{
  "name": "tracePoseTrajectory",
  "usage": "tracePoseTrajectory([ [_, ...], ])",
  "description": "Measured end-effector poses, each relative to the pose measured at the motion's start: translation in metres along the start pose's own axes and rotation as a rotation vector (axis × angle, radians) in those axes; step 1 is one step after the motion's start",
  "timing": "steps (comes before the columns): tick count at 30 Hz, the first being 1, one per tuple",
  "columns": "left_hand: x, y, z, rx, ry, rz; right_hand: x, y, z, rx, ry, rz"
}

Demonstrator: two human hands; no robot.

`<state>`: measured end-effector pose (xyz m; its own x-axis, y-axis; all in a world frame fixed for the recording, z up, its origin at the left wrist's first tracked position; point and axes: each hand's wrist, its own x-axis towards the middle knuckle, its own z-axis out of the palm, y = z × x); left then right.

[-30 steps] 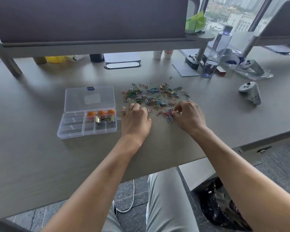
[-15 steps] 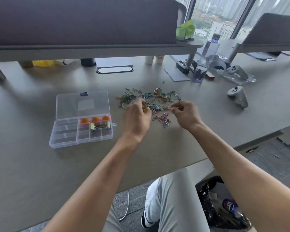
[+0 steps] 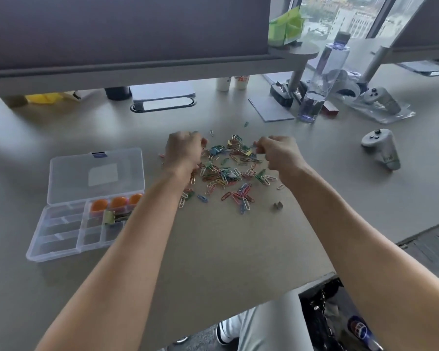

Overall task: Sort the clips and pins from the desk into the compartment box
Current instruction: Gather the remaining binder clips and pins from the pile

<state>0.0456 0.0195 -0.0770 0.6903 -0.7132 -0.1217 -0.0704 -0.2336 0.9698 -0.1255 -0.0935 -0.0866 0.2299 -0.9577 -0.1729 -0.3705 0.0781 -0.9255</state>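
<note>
A heap of coloured paper clips (image 3: 226, 171) lies spread on the grey desk (image 3: 226, 249). My left hand (image 3: 184, 150) is curled over the heap's left edge, fingers closed, with a bit of colour at the fingertips. My right hand (image 3: 279, 152) hovers over the right edge with thumb and fingers pinched together; what they pinch is blurred. A small grey binder clip (image 3: 278, 205) sits alone near the heap. The clear compartment box (image 3: 61, 234) lies at the left with its lid (image 3: 96, 178) open, holding orange round pins (image 3: 118, 202) and a gold binder clip (image 3: 112, 217).
A white controller (image 3: 380, 148) lies to the right, with a second one (image 3: 380, 100) on plastic wrap behind it. A water bottle (image 3: 322, 79) and a grey notepad (image 3: 271, 108) stand behind the heap. A partition (image 3: 127, 31) rises at the back. The desk's front edge runs close below my arms.
Both hands have moved from the near side of the heap to its far part, the left now over the left edge and the right over the right edge. The view has shifted closer.
</note>
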Motion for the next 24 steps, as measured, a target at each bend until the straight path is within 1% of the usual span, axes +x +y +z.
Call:
tracePoseTrajectory([
  [1, 0.008, -0.002, -0.002, 0.202, 0.016, 0.13, 0.007, 0.003, 0.001, -0.177, 0.026, -0.098],
  [2, 0.014, -0.004, -0.004, 0.364, -0.002, 0.233, 0.014, 0.007, 0.002, -0.325, 0.046, -0.179],
  [3, 0.017, -0.005, -0.007, 0.495, -0.051, 0.297, 0.019, 0.011, 0.004, -0.439, 0.058, -0.234],
  [5, 0.019, -0.009, -0.012, 0.698, -0.15, 0.364, 0.023, 0.017, 0.009, -0.592, 0.071, -0.291],
  [7, 0.02, -0.013, -0.016, 0.798, -0.202, 0.425, 0.023, 0.02, 0.014, -0.684, 0.091, -0.35],
  [10, 0.019, -0.019, -0.016, 0.877, -0.234, 0.477, 0.025, 0.021, 0.02, -0.76, 0.107, -0.424],
  [15, 0.02, -0.021, -0.015, 0.932, -0.238, 0.498, 0.024, 0.017, 0.023, -0.776, 0.132, -0.483],
  [18, 0.022, -0.02, -0.014, 0.961, -0.248, 0.517, 0.022, 0.017, 0.023, -0.702, 0.129, -0.511],
  [20, 0.024, -0.02, -0.014, 0.963, -0.28, 0.527, 0.021, 0.014, 0.021, -0.569, 0.099, -0.47],
  [24, 0.03, -0.019, -0.013, 0.983, -0.36, 0.505, 0.02, 0.005, 0.016, -0.296, -0.015, -0.279],
])
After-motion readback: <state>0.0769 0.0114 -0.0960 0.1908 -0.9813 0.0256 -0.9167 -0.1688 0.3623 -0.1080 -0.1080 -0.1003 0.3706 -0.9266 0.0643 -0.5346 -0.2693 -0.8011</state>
